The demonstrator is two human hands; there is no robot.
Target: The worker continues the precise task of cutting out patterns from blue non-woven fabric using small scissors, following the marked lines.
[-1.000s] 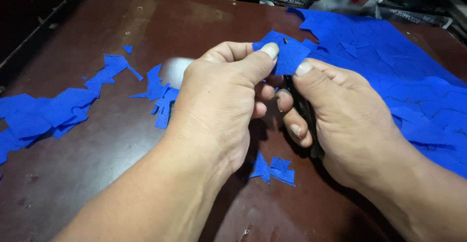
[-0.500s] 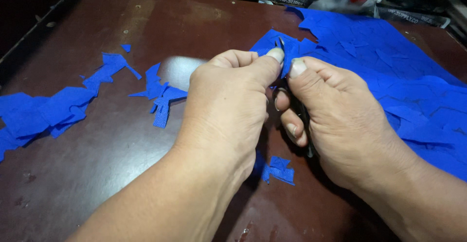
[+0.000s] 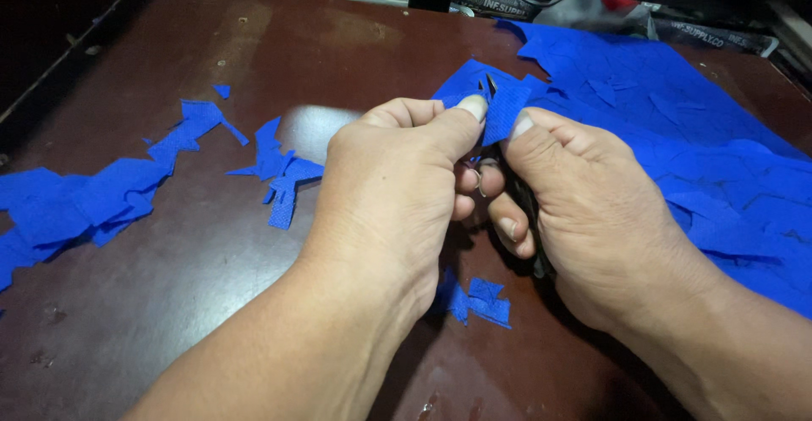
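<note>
1. Left hand [image 3: 397, 192]: grip clamped, thumb and forefinger pinching the small blue fabric piece [image 3: 499, 108], held up just above the counter [image 3: 211, 243].
2. Right hand [image 3: 592, 218]: grip closed around a dark snipping tool [image 3: 524, 209], thumb on the same piece; blade tips [image 3: 490, 84] poke up at its top edge.
3. I'd keep the fabric taut between both thumbs and cut close to the pinch, fingertips clear of the blades.
4. Blue scraps [image 3: 283, 176] lie left, a big blue pile [image 3: 677, 133] right; keep the cut away from both.

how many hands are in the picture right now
2: the left hand and the right hand, together at centre, pinching a blue fabric piece over the brown table.
</note>
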